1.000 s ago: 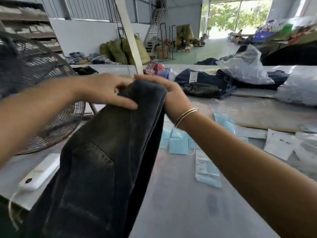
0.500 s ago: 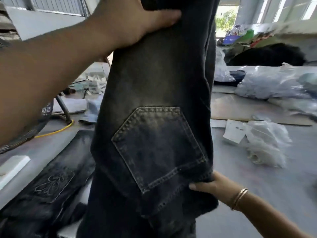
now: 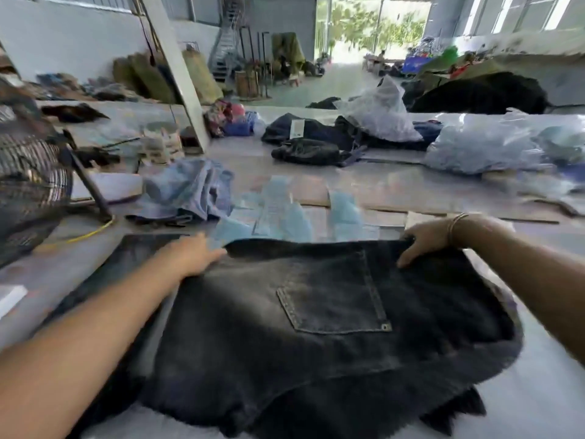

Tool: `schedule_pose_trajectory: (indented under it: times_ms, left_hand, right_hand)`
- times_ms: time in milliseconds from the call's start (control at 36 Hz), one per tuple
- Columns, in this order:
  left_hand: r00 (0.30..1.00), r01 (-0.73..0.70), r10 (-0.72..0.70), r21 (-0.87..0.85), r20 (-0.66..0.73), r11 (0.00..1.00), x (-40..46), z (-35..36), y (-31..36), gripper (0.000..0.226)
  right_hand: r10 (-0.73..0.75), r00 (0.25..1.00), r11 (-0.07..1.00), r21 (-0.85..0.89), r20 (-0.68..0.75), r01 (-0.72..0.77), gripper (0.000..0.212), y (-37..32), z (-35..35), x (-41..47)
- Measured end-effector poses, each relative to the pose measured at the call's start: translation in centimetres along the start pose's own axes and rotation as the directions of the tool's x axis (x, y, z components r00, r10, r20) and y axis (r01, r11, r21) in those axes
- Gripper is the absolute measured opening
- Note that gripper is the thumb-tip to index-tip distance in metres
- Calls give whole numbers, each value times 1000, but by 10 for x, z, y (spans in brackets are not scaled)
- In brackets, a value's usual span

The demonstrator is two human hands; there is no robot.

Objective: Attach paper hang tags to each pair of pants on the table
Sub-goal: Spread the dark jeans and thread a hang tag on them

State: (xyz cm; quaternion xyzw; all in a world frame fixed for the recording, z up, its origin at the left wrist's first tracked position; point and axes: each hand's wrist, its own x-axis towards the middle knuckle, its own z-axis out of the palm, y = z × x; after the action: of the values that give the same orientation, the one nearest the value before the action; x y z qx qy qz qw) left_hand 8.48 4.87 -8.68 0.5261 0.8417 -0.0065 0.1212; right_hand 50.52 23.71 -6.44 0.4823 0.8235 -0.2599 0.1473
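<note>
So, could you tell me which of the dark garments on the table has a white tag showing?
The far dark garment near the plastic bag; the held black jeans show none.

A garment workshop or clothing warehouse, by every sign: a long grey work table (image 3: 538,403) fills the lower frame, spread with dark jeans (image 3: 316,327), loose pale-blue paper tags (image 3: 343,210) and a crumpled light-blue garment (image 3: 190,188). Farther up lie more folded dark pants (image 3: 316,137) and clear plastic bags (image 3: 493,144) stuffed with stock. At the upper left, olive sacks (image 3: 148,77) lean on a white wall; a metal staircase (image 3: 226,49) rises at top centre beside a wide open doorway (image 3: 373,26) onto greenery. A big cage fan (image 3: 28,185) stands at the left edge
</note>
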Motion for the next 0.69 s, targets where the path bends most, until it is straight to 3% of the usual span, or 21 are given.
schedule_pose_trajectory:
  times_ms: [28, 56, 139, 194, 250, 333, 389, 444, 500, 556, 611, 694]
  left_hand:
    - [1000, 22, -22, -5, -8, 1000, -1, 29, -3, 69]
    - [999, 47, -46, 32, -17, 998, -8, 58, -1, 71]
    - [1000, 20, -17, 198, -16, 980, -17, 107, 17, 65]
    - [981, -161, 179, 187, -79, 969, -30, 123, 39, 61]
    - [891, -420, 430, 97, -148, 903, -49, 135, 65, 50]
    - [747, -653, 632, -47, -206, 756, -86, 143, 107, 59]
    - [654, -746, 720, -38, -230, 665, -104, 153, 134, 69]
    - [637, -760, 748, 11, -186, 650, -111, 163, 157, 74]
    - [665, -734, 728, 38, -165, 679, -110, 168, 174, 75]
    - [690, -704, 706, 77, -160, 706, -106, 170, 187, 76]
    - [688, -695, 712, 156, -141, 702, -103, 171, 200, 78]
    - [702, -678, 703, 197, -110, 708, -100, 171, 217, 78]
  right_hand:
    - [183, 983, 970, -164, -8, -182, 49, -43, 35, 1]
    - [118, 987, 960, -241, -107, -141, 54, -39, 59, 10]
    - [155, 977, 929, -315, -146, -195, 57, -38, 119, 23]
    - [193, 957, 938, -245, -215, -244, 60, -30, 137, 17]
    - [176, 908, 967, -106, -381, -232, 59, -22, 148, 1]
    - [287, 742, 958, 164, -606, -236, 48, 3, 148, -37]
    - [383, 668, 923, 292, -638, -250, 42, 23, 154, -67]
    - [472, 677, 861, 458, -565, -219, 41, 41, 163, -98]
    - [493, 786, 755, 631, -372, -175, 54, 51, 179, -129]
    - [468, 872, 649, 725, -144, -229, 71, 49, 198, -148]
    - [461, 877, 603, 773, -134, -198, 84, 47, 213, -148]
    - [562, 794, 466, 882, -233, -72, 66, 37, 218, -129]
